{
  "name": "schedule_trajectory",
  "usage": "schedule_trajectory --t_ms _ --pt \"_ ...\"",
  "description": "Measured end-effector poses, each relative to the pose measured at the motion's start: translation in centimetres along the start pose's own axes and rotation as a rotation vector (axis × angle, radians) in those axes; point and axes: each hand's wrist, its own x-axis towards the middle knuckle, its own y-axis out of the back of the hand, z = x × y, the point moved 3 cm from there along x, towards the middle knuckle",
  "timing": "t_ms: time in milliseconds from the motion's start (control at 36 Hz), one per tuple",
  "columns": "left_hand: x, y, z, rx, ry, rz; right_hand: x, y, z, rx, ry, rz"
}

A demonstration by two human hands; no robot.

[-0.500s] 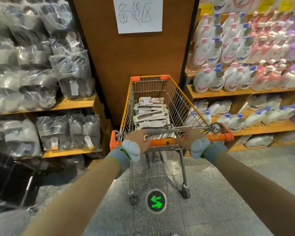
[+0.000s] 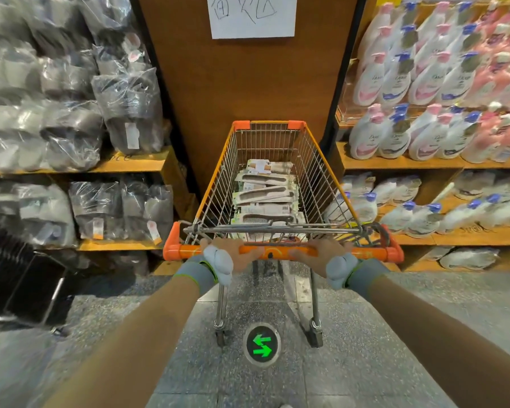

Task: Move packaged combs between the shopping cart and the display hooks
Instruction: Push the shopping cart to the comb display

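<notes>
– Store aisle, head view: speckled stone floor (image 2: 365, 334), wooden panel (image 2: 248, 83) dead ahead with a hand-lettered paper sign (image 2: 252, 16) fixed to it. What's on the left?

– Wooden shelves (image 2: 124, 164) holding clear-bagged dark goods (image 2: 71, 113), stacked close together. Labels too blurred to read.

– Right side?

– Pump bottles (image 2: 424, 83), white and pink, in rows on more wooden shelving. They go soft towards the edge of the frame.

– Cart position?

– The shopping cart (image 2: 324, 160) has an orange frame and a wire basket, and its front is close against the panel. A round floor marker (image 2: 261, 344) with two green arrows sits between the rear wheels, slightly nearer the person.

– Task items?

– The packaged combs (image 2: 265, 195) lie flat in the basket, overlapping in a line down the middle. They are dark combs on pale cards. I can't count them.

– Hands?

– The left hand (image 2: 236, 254) grips the orange handle (image 2: 277, 251) left of centre, fingers curled over the bar. The right hand (image 2: 321, 253) grips it the same way right of centre. A short length of bare bar shows between them. Each wrist wears a grey wristband (image 2: 198, 273), and both forearms are stretched forward.
</notes>
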Motion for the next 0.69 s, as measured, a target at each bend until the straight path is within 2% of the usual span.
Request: schedule_trajectory --t_ms 139,389,695 --pt "-1.6 -0.1 0.5 0.124 0.028 0.096 -0.5 -0.5 0.2 -0.049 0.059 0.049" --pt "-4.0 -1.7 0.9 0.127 0.025 0.144 -2.7 -1.5 0.5 -0.075 0.056 0.076" --pt "-10.5 -5.5 -0.4 0.150 -0.004 0.160 -10.1 -4.4 0.7 0.029 0.039 0.011"
